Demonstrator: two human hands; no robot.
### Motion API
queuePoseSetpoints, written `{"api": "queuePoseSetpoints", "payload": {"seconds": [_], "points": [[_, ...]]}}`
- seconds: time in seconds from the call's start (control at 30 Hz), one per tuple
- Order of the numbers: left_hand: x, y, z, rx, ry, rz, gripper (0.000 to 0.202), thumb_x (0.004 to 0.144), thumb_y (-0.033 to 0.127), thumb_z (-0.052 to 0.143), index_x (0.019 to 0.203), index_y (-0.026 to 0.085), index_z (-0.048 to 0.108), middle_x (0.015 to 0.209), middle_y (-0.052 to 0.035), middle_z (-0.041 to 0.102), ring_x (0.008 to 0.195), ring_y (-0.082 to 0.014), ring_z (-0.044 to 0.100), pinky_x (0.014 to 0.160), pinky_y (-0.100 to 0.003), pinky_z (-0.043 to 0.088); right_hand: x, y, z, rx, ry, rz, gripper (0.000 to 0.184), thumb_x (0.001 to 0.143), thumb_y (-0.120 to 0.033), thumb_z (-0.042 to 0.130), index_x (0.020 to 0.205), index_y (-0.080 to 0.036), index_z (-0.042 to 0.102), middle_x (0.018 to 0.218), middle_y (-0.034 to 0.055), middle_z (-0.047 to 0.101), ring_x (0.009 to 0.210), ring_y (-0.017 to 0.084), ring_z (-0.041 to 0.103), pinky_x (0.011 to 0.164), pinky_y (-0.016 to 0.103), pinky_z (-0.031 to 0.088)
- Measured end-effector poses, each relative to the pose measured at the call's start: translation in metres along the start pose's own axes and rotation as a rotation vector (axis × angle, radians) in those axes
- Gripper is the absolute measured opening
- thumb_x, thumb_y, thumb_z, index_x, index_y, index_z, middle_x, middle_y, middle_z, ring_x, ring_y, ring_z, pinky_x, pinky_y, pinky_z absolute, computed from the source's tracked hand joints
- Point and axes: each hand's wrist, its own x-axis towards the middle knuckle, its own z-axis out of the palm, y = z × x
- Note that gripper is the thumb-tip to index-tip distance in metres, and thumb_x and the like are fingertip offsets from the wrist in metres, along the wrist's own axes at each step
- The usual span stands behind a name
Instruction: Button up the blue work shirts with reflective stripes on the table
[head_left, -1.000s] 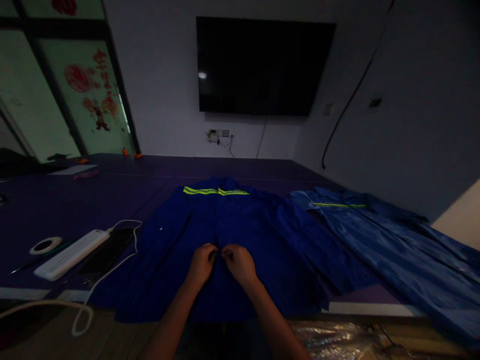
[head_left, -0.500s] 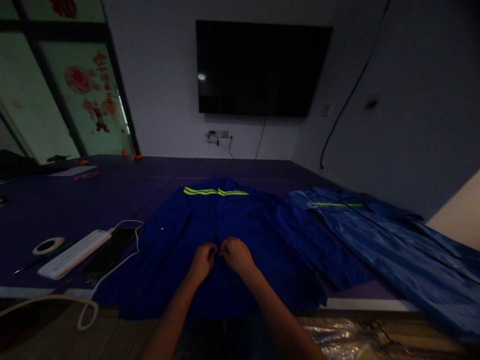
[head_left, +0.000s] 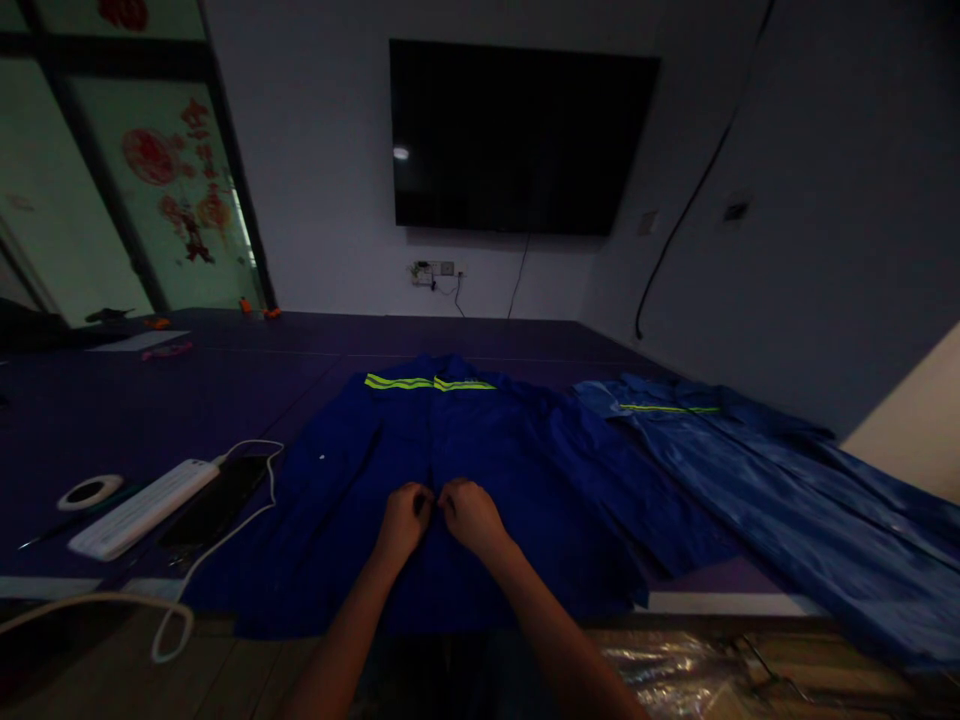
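Observation:
A dark blue work jacket point(head_left: 510, 450) with yellow-green reflective strips across its chest lies spread on the purple table, its collar away from me. On its front opening, about halfway down, my left hand point(head_left: 406, 515) and my right hand point(head_left: 470, 512) meet almost fingertip to fingertip. Both have curled, pinching fingers on the edges of the jacket front. Whether a button or only cloth is between the fingers is too dark to see.
A lighter blue garment point(head_left: 712, 450) lies to the right, hanging over the table edge. On the left are a white power strip point(head_left: 142, 508), a black phone point(head_left: 215, 500), a white cable point(head_left: 247, 515) and a white ring-shaped object point(head_left: 90, 492). Clear plastic wrapping point(head_left: 667, 665) shows below the table edge.
Both hands stay at the same place on the jacket front, with only slight finger movement. The whole view has shifted slightly.

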Motion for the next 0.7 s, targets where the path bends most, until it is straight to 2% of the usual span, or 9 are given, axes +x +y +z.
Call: {"api": "queuePoseSetpoints", "payload": {"seconds": [0.2, 0.37, 0.7], "points": [[0.001, -0.001, 0.002, 0.001, 0.011, 0.032, 0.015, 0.073, 0.013, 0.047, 0.065, 0.015, 0.060, 0.067, -0.0033, 0.059, 0.064, -0.0131, 0.056, 0.061, -0.024, 0.041, 0.007, 0.008, 0.014, 0.245, 0.008, 0.168, 0.020, 0.075, -0.012, 0.049, 0.078, -0.016, 0.069, 0.083, 0.0049, 0.069, 0.077, 0.014, 0.063, 0.065, 0.019, 0.042], [0.000, 0.000, 0.000, -0.031, -0.005, 0.019, 0.015, 0.072, 0.017, 0.047, 0.063, 0.015, 0.060, 0.065, -0.0027, 0.058, 0.062, -0.0129, 0.055, 0.059, -0.023, 0.041, 0.011, 0.009, 0.019, 0.290, 0.015, 0.256, 0.019, 0.075, -0.018, 0.051, 0.073, -0.015, 0.069, 0.075, 0.0062, 0.069, 0.073, 0.017, 0.064, 0.060, 0.021, 0.041], [0.003, -0.004, 0.000, -0.082, -0.016, -0.053, 0.014, 0.068, 0.018, 0.050, 0.058, 0.015, 0.058, 0.067, -0.0018, 0.058, 0.065, -0.0123, 0.055, 0.063, -0.024, 0.042, -0.003, 0.008, 0.021, 0.275, 0.131, 0.105, 0.018, 0.077, -0.009, 0.046, 0.078, -0.017, 0.062, 0.078, 0.0035, 0.065, 0.073, 0.014, 0.059, 0.066, 0.021, 0.039]]}}
